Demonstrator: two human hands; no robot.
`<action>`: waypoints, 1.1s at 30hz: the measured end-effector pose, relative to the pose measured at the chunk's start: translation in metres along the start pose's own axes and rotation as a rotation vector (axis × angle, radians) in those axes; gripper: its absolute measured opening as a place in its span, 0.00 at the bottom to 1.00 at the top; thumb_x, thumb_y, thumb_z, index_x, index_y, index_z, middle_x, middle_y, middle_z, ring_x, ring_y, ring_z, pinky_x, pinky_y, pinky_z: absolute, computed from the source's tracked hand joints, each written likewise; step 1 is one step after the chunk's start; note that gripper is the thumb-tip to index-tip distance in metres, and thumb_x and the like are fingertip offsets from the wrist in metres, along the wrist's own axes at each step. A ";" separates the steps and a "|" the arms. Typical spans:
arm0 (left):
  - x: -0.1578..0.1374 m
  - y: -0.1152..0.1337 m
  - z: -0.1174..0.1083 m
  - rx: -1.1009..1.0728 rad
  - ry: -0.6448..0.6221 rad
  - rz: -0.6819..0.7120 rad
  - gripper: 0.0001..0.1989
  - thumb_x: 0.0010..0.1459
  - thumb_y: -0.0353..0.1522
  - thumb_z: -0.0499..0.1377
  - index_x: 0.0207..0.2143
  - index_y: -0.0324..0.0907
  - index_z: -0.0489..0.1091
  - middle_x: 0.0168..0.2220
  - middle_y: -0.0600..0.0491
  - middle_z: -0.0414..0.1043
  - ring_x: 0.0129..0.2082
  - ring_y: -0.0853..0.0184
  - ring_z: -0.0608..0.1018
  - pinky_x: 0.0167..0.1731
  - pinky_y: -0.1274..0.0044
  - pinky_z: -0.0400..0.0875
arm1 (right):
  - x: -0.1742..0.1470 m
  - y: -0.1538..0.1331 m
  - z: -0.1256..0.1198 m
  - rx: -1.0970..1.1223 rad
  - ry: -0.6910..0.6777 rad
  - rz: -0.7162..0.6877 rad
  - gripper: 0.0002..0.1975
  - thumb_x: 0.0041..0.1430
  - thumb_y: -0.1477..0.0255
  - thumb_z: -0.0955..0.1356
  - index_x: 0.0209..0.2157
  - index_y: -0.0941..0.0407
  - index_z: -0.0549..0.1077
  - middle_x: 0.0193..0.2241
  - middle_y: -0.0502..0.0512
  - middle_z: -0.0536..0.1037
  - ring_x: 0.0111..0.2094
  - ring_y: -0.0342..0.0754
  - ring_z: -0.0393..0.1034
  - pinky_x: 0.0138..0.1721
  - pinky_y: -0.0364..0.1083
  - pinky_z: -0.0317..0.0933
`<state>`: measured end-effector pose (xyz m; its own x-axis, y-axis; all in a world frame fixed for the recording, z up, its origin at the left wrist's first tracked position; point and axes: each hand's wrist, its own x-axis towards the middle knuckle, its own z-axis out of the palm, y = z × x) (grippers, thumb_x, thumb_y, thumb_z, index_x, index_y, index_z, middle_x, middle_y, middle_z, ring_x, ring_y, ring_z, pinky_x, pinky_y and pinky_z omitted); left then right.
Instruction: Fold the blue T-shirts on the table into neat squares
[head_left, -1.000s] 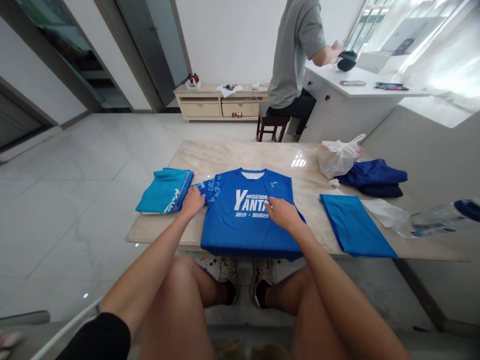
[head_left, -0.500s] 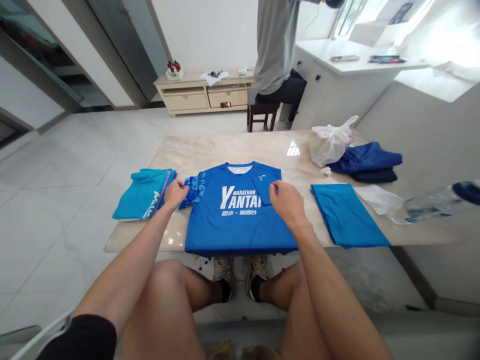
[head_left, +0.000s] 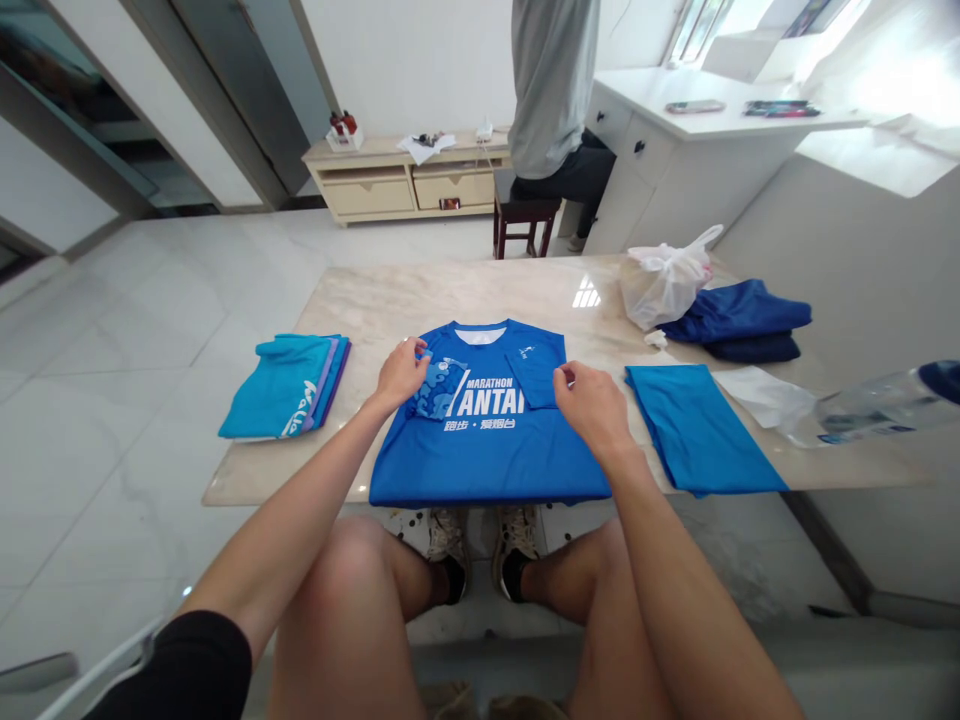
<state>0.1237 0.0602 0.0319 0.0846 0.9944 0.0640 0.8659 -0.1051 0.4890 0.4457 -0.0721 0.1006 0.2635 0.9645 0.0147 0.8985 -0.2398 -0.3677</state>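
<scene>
A blue T-shirt [head_left: 487, 460] with white "Marathon Yantai" lettering lies flat on the table in front of me, its lower edge reaching the table's near edge. Both sleeves are turned inward over the chest; the left one has a wavy pattern and covers part of the print. At the shirt's left edge, my left hand [head_left: 403, 375] is closed on the fold of the patterned sleeve. My right hand [head_left: 594, 400] pinches the right edge beside the other folded sleeve. Fingertips of both hands are partly hidden.
On the marble table [head_left: 360, 300], folded clothes [head_left: 281, 385] sit left and a folded teal cloth [head_left: 694, 425] right. Farther right are a white plastic bag [head_left: 664, 285], dark blue clothes [head_left: 742, 318], and a clear bottle [head_left: 877, 405]. A person in grey [head_left: 551, 90] sits beyond.
My left hand has moved right, and the patterned sleeve that stuck out to the left now lies folded over the chest. My right hand has shifted slightly right along the shirt's edge.
</scene>
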 end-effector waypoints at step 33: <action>-0.080 -0.008 0.023 0.271 -0.180 0.419 0.26 0.79 0.39 0.50 0.72 0.42 0.69 0.74 0.41 0.68 0.73 0.51 0.69 0.74 0.60 0.61 | 0.028 0.049 0.051 -0.046 -0.276 -0.308 0.15 0.72 0.75 0.69 0.55 0.58 0.83 0.53 0.65 0.83 0.54 0.56 0.79 0.59 0.48 0.68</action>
<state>0.1215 -0.0178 0.0031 0.5138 0.8568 0.0435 0.8338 -0.5107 0.2095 0.4791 -0.0509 0.0356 -0.1188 0.9837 -0.1348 0.9368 0.0661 -0.3435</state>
